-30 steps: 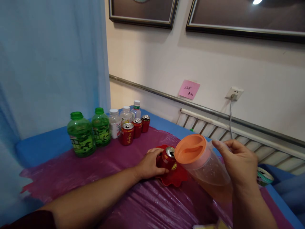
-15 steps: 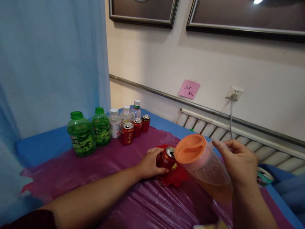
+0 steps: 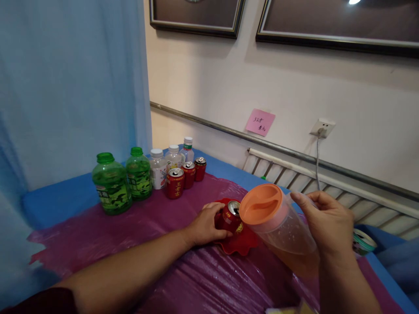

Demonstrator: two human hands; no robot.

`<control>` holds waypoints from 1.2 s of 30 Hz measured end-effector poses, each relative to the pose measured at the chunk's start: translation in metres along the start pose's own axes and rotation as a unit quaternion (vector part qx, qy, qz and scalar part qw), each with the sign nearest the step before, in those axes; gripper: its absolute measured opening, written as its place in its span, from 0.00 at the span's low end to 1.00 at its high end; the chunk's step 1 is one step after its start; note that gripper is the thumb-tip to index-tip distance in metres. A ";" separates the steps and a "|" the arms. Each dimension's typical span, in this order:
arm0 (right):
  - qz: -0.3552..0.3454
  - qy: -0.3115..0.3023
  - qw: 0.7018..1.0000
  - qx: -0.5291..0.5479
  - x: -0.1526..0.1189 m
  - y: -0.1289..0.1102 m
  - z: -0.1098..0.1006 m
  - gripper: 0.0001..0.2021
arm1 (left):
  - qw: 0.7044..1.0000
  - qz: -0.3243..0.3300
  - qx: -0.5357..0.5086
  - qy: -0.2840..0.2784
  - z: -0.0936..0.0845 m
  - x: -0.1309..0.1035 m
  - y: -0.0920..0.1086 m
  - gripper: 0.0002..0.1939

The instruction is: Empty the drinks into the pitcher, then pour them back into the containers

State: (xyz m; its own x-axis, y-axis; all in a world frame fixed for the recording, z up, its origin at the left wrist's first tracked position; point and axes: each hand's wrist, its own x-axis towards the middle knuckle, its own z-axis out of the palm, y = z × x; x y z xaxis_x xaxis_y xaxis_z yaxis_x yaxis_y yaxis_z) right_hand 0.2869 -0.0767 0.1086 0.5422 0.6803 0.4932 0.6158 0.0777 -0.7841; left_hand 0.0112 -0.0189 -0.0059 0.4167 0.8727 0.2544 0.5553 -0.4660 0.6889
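My left hand (image 3: 207, 224) is wrapped round a red drink can (image 3: 231, 218), which tilts to the right with its opened top towards the jug. Beneath the can is a red scallop-edged funnel or dish (image 3: 242, 246); its exact kind I cannot tell. In my right hand (image 3: 334, 222) is the handle of a clear plastic jug (image 3: 288, 240) with an orange lid (image 3: 262, 204). The jug leans left, its lid close beside the can's top. Pale brownish liquid stands in its lower part. No stream between jug and can can be made out.
To the left stand green bottles (image 3: 113, 185), white-capped clear bottles (image 3: 159, 170) and red cans (image 3: 175, 184). Purple plastic sheeting (image 3: 157, 270) covers the blue surface. A radiator (image 3: 281, 170) and a plugged cord (image 3: 317, 163) are by the wall. A striped container (image 3: 363, 242) sits at right.
Almost nothing differs. Both hands, the can and the tilted jug keep practically the same position.
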 end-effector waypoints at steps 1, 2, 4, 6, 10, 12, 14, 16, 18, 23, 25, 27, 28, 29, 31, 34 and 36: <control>0.000 0.001 1.000 -0.001 0.000 -0.001 0.000 0.23 | 1.000 0.000 0.001 0.000 0.000 0.000 0.000 0.41; 0.000 0.001 1.000 -0.001 -0.001 -0.002 0.000 0.23 | 1.000 0.000 0.001 0.000 0.000 0.000 0.000 0.41; 0.001 0.001 1.000 0.001 -0.001 -0.003 -0.001 0.23 | 1.000 0.002 0.001 0.001 0.000 0.000 0.000 0.41; 0.002 -0.001 1.000 0.006 -0.002 -0.003 -0.001 0.23 | 1.000 0.005 0.002 0.004 0.000 0.000 -0.001 0.41; 0.005 -0.003 1.000 0.007 -0.002 -0.003 -0.001 0.23 | 1.000 0.010 0.002 0.007 0.000 0.000 -0.001 0.41; 0.006 -0.004 1.000 0.004 -0.002 -0.004 -0.001 0.23 | 1.000 0.007 0.003 0.007 0.000 0.000 -0.001 0.41; 0.006 -0.005 1.000 0.003 -0.002 -0.004 -0.001 0.23 | 1.000 0.004 0.004 0.006 0.000 0.000 -0.001 0.41; 0.004 -0.006 1.000 0.003 -0.002 -0.003 -0.001 0.23 | 1.000 0.002 0.005 0.004 0.001 0.001 -0.001 0.41; 0.001 -0.005 1.000 0.005 -0.001 -0.002 0.000 0.23 | 1.000 0.004 0.006 0.004 0.001 0.001 -0.001 0.41; -0.004 -0.005 1.000 0.013 -0.001 0.001 0.001 0.23 | 1.000 0.008 0.004 0.005 0.000 0.000 0.000 0.41; -0.004 -0.004 1.000 0.012 -0.001 0.001 0.001 0.23 | 1.000 0.008 0.003 0.005 0.000 0.000 0.000 0.41; -0.003 -0.004 1.000 0.018 -0.001 0.002 0.001 0.23 | 1.000 0.009 0.003 0.005 0.000 0.000 0.000 0.41; 0.000 -0.006 1.000 0.023 -0.001 0.002 0.001 0.23 | 1.000 0.010 0.003 0.006 0.000 0.000 0.000 0.41; 0.003 -0.008 1.000 0.029 0.000 0.002 0.001 0.23 | 1.000 0.010 0.004 0.007 0.001 0.000 -0.001 0.41; 0.011 -0.011 0.999 0.038 0.000 0.003 0.002 0.23 | 1.000 0.011 0.004 0.008 0.001 0.000 -0.002 0.41; 0.021 -0.015 0.999 0.046 0.002 0.006 0.004 0.22 | 1.000 0.011 -0.001 0.015 0.002 0.000 -0.003 0.42; 0.023 -0.016 0.998 0.049 0.004 0.008 0.005 0.22 | 1.000 0.013 -0.003 0.020 0.002 -0.001 -0.003 0.43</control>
State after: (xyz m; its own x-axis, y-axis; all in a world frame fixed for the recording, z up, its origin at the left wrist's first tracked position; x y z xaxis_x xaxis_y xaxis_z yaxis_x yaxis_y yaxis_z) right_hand 0.2907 -0.0697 0.1021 0.5493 0.7081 0.4437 0.5304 0.1149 -0.8399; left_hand 0.0105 -0.0182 -0.0098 0.4021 0.8654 0.2989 0.5397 -0.4878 0.6862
